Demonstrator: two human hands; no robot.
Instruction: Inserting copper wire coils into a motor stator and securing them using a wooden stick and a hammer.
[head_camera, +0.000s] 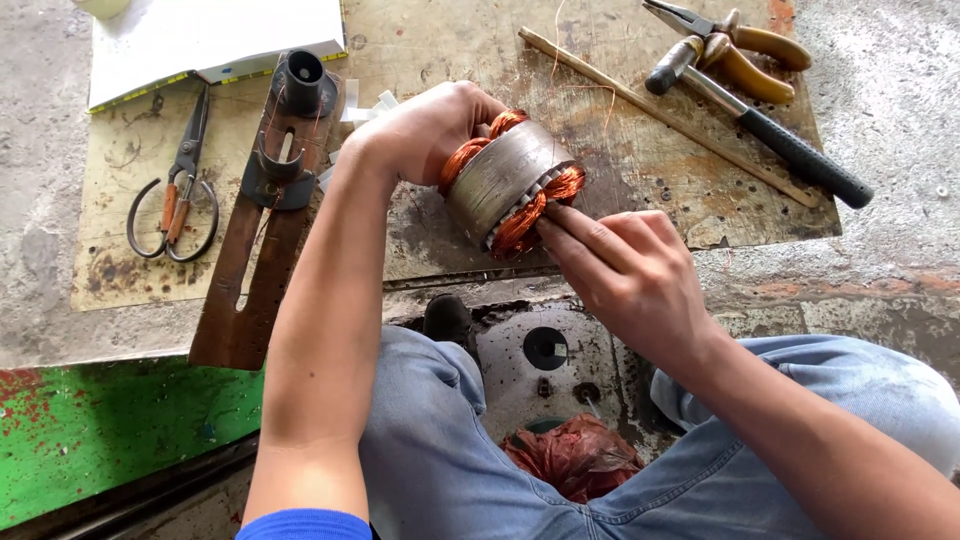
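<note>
I see the stator (505, 180) held above the board (640, 170), copper coils already wound through it. My left hand (425, 130) grips its far end; my right hand (625, 265) presses narrowed fingers into the near coil, which looks still loose. Hammer (760, 125), pliers (735, 40) and scissors (175, 190) lie well apart.

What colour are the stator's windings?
Copper-orange windings on a grey stator core, seen in the head view.
</note>
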